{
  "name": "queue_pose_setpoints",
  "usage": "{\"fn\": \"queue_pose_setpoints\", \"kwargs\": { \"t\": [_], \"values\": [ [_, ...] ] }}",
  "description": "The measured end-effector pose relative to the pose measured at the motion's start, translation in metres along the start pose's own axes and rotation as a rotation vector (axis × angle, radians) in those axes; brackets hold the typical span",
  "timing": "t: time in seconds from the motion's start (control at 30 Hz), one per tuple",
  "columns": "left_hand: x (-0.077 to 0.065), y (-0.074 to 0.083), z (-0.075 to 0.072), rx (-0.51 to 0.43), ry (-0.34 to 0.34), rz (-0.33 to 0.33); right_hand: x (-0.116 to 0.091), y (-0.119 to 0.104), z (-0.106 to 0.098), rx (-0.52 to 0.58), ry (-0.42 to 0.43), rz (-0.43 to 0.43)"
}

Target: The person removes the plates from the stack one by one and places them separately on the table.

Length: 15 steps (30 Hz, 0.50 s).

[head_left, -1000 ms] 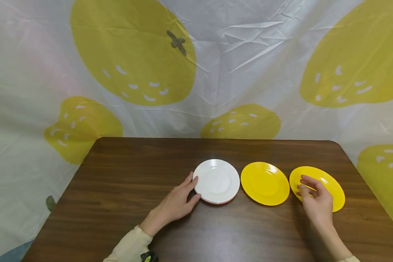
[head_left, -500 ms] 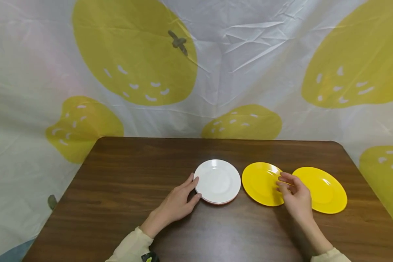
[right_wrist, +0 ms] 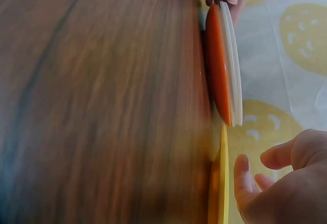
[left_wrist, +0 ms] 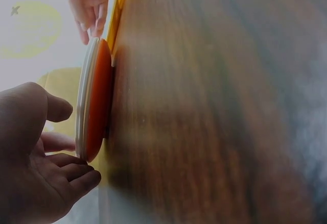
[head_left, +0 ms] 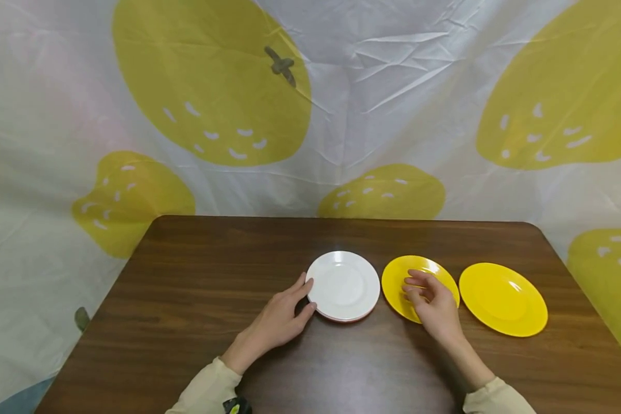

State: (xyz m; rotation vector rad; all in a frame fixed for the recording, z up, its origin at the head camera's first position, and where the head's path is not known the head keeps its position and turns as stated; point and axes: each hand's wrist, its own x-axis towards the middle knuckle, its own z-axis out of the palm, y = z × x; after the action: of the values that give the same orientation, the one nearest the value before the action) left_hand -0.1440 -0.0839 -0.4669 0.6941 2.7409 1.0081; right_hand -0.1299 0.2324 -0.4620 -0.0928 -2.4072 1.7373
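Observation:
A white plate (head_left: pixel 342 286) sits on top of a small stack, with an orange-red plate (left_wrist: pixel 99 104) at its bottom. At the stack's left rim rests my left hand (head_left: pixel 282 316), its fingers spread and touching the edge. My right hand (head_left: pixel 437 307) hovers over the middle yellow plate (head_left: pixel 399 282), fingers loosely bent and holding nothing. Another yellow plate (head_left: pixel 504 302) lies to the right, apart from both hands. In the right wrist view, a gap shows between the right fingers (right_wrist: pixel 243 175) and the yellow plate's edge (right_wrist: pixel 222 178).
The plates lie in a row on a dark brown wooden table (head_left: pixel 212 259). Behind the table hangs a white cloth (head_left: pixel 341 115) printed with yellow fruit. A dark watch-like band (head_left: pixel 236 405) is by the left sleeve (head_left: pixel 207 385).
My right hand has moved left, from over the far-right yellow plate to over the middle yellow one. My left hand has stayed at the white plate's rim, and the plates keep their places.

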Motion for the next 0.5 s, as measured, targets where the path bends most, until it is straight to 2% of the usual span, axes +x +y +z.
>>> {"fn": "queue_pose_setpoints", "kwargs": {
  "t": [0.1, 0.27, 0.5],
  "values": [
    [0.0, 0.0, 0.0, -0.002, 0.0, -0.001, 0.001, -0.001, 0.007, -0.026, -0.014, 0.018],
    [0.001, -0.001, -0.001, -0.008, 0.008, 0.004, 0.002, -0.001, 0.017, -0.127, -0.028, -0.009],
    [0.001, -0.002, 0.0, -0.04, 0.089, 0.031, 0.004, -0.004, 0.022, -0.163, -0.121, 0.007]
  ]
}}
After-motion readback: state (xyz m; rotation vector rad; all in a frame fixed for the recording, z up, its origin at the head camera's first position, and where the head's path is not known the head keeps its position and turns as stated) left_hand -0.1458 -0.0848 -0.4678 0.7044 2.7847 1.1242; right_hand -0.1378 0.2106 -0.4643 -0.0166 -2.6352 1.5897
